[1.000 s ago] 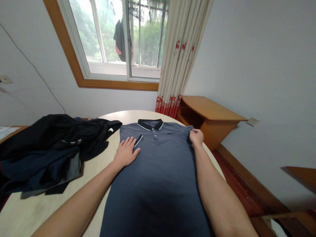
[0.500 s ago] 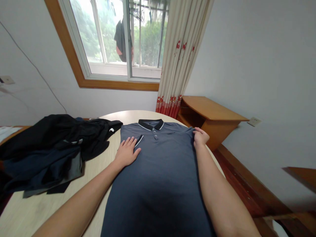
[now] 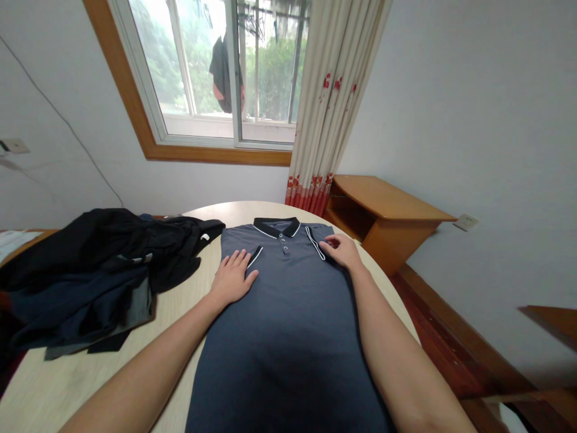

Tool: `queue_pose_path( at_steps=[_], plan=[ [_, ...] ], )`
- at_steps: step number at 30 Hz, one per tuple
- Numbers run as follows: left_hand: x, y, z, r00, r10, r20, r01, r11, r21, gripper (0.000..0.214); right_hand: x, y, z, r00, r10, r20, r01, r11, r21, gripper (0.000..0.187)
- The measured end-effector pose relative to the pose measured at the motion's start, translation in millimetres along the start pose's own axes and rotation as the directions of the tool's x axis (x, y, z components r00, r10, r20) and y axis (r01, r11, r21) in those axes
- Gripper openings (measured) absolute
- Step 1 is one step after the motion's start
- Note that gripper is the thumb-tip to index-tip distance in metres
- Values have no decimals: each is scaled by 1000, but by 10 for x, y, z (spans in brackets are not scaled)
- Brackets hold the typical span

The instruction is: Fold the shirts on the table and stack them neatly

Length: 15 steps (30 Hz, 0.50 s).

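A dark grey polo shirt lies front side up on the table, its black collar with white edging at the far end. My left hand rests flat on the shirt's left side, fingers outstretched, over the sleeve folded inward there; part of that sleeve's white-edged cuff shows beyond the fingers. At the shirt's right side, my right hand has curled fingers at the other sleeve, which lies folded over the chest. That sleeve's black and white cuff points inward beside the fingertips.
A heap of dark clothes lies on the left of the pale round-edged table. Behind the table are a window and a curtain. A wooden desk stands at the far right, near the wall.
My right hand has moved inward to the left, bringing the right sleeve over onto the shirt's chest, so its striped cuff now shows. My left hand has stayed in place.
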State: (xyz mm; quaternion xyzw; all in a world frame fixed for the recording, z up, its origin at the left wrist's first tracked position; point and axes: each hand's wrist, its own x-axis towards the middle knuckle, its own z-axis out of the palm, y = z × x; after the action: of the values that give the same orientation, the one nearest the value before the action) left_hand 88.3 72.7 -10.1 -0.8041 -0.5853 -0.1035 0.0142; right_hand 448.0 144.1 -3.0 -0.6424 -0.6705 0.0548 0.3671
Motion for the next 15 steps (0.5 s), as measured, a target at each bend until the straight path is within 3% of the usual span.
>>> queue_pose_path(
  at_steps=[4, 8, 11, 15],
  plan=[
    [-3, 4, -10, 1000, 0, -4, 0, 1000, -11, 61, -18, -224, 57, 979, -6, 204, 77, 937, -340, 47],
    [-2, 8, -11, 1000, -2, 3, 2, 1000, -10, 60, -27, -358, 77, 968, 48, 247, 77, 879, -471, 32],
    [-1, 6, -7, 1000, 0, -1, 0, 1000, -7, 60, -23, -377, 41, 982, 48, 185, 44, 885, -463, 33],
    [-1, 0, -3, 1000, 2, 2, -2, 1000, 1, 60, 10, -322, -30, 999, 24, -49, -39, 948, -317, 30]
  ],
)
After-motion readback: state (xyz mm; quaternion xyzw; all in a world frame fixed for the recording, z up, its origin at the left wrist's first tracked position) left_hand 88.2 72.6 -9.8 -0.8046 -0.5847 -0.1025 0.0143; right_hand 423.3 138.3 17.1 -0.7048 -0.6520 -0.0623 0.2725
